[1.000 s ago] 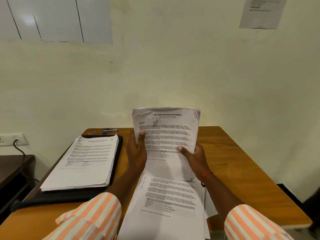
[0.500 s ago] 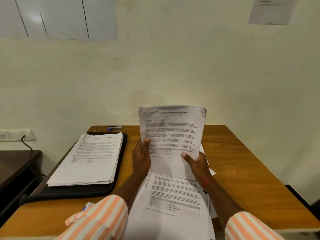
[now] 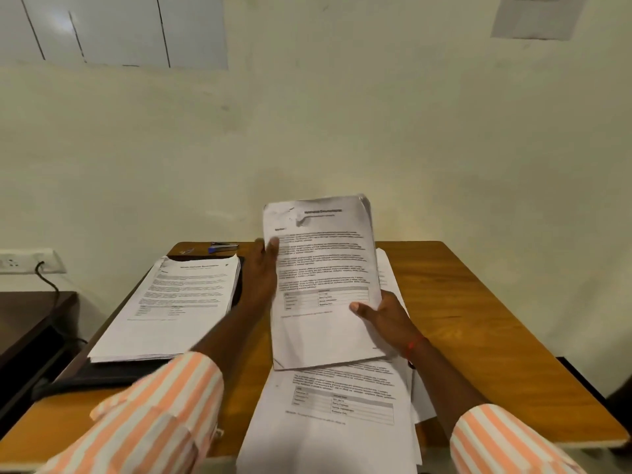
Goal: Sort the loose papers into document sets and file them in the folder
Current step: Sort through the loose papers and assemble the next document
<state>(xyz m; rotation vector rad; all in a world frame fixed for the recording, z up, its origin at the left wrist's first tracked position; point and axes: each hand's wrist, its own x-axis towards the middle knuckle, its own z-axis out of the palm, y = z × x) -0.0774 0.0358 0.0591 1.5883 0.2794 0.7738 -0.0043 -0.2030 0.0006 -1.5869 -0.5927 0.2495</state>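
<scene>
At left, the black folder [image 3: 136,374] lies on the table [image 3: 478,302] under a sorted stack [image 3: 171,302], long axis running away from you, heading at the far end. Your left hand [image 3: 263,268] grips the left edge of a document set [image 3: 321,278]; your right hand [image 3: 383,316] pinches its lower right. The set stands nearly upright, heading topmost, above the loose papers [image 3: 335,412]. The folder lies leftward, nearer your left hand.

Two hands [image 3: 261,278] [image 3: 388,319], three paper stacks [image 3: 321,268] [image 3: 178,302] [image 3: 335,429], one folder [image 3: 102,375], one stapler [image 3: 223,247], one table [image 3: 478,319].
</scene>
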